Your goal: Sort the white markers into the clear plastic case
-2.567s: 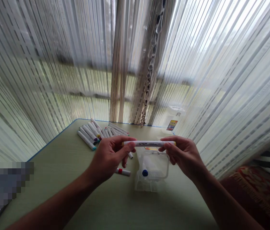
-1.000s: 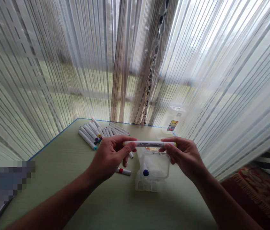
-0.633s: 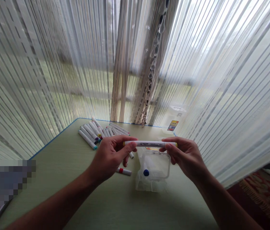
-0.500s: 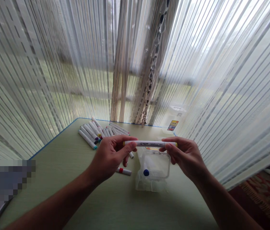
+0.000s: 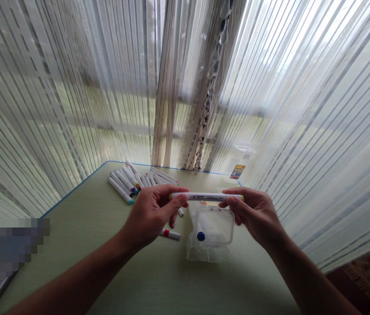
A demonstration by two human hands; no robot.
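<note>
A white marker with yellow ends lies level between my hands, its printed side towards me. My left hand pinches its left end between thumb and fingers. At the other end, my right hand grips it the same way. Beneath the marker stands a clear plastic case with a dark blue round marker end showing in it. Another marker with a red band rests on the table below my left hand, partly hidden by it.
Several white markers with coloured ends are heaped at the table's back left. A clear container with a yellow label stands at the back right. String curtains hang behind the green table. A blurred, pixelated area covers the left edge.
Both hands hold the marker in nearly the same place. The view has shifted very slightly; nothing was taken up or let go.
</note>
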